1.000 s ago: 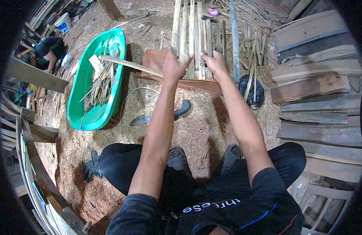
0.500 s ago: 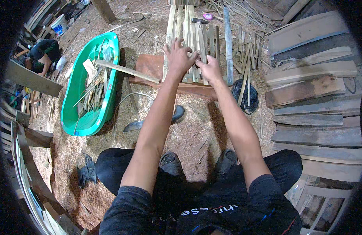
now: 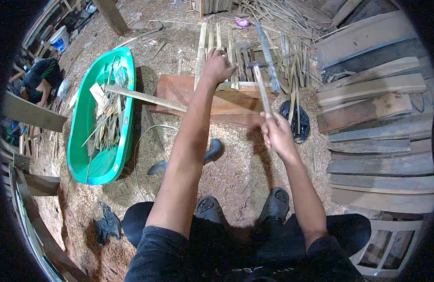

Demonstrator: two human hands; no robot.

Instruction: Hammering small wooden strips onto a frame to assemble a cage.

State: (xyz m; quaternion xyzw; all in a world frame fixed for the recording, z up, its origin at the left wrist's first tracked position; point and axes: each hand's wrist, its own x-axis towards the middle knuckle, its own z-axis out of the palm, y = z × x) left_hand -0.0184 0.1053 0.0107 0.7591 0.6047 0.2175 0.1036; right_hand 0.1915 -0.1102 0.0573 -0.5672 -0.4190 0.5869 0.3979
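My left hand (image 3: 218,68) reaches onto thin pale wooden slats (image 3: 200,54) lying side by side across a reddish board (image 3: 240,105). Its fingers are curled at the slats; whatever they pinch is too small to make out. My right hand (image 3: 278,131), lower and to the right, is closed on the wooden handle of a hammer (image 3: 256,65), whose metal head is raised beside the slats. A big curved knife (image 3: 213,151) lies on the ground below the board, partly behind my left forearm.
A green plastic tub (image 3: 76,141) of scraps stands left, a long slat (image 3: 151,98) leaning out of it. Planks (image 3: 376,162) line the right, beside a black bag (image 3: 301,124). A wooden post (image 3: 109,14) rises at the back. A crouching co-worker (image 3: 41,80) is at far left.
My right hand has drawn back toward me with the hammer, away from the slats. My left hand has stayed over the slats, its fingers more curled.
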